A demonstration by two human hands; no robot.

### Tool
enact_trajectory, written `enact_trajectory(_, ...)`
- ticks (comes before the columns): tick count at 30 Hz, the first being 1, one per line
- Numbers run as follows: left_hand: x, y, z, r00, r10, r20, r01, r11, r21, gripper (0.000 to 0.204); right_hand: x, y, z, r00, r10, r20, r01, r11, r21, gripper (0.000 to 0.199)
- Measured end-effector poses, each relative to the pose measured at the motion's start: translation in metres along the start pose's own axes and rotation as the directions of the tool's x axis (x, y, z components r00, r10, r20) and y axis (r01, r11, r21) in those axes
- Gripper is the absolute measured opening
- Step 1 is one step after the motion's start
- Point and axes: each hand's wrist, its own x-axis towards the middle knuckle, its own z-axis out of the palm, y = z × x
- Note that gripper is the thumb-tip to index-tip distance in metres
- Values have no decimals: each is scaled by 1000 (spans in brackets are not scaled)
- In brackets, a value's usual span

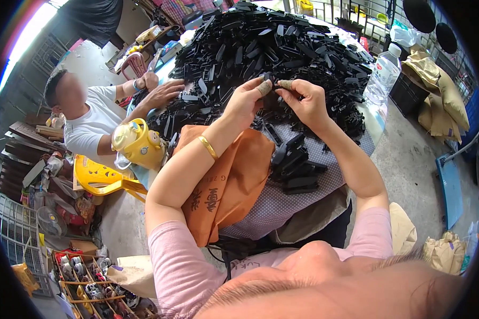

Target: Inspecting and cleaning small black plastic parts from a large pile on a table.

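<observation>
Both my hands meet over the front of a large heap of black plastic parts (239, 48) on the table. Between the fingertips of my left hand (249, 98) is a small black plastic part (271, 80), pinched. My right hand (306, 101) pinches at the same part from the other side; whether it holds a separate piece I cannot tell. Tan wraps cover a finger on each hand. Nearer to me, a small pile of longer black plastic pieces (298, 167) lies on the dotted cloth (324, 196). An orange bag (234, 181) lies under my left forearm.
A co-worker (98, 114) sits at the left, hands at the heap's edge. A yellow jug (138, 143) stands at the table's left, beside a yellow chair (98, 175). At the right edge stands a clear plastic bottle (382, 74). Tan sacks (436, 95) rest beyond it.
</observation>
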Motion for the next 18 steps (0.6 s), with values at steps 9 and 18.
enact_trajectory(9, 5, -6, -6, 998, -15, -68, 16, 1000, 11, 29, 1, 0, 3, 992, -42, -120, 51, 996, 75, 15)
enact_trajectory(18, 7, -8, -13, 1000, 8, 9, -9, 999, 46, 29, -2, -2, 9, 989, 102, -110, -89, 990, 112, 16)
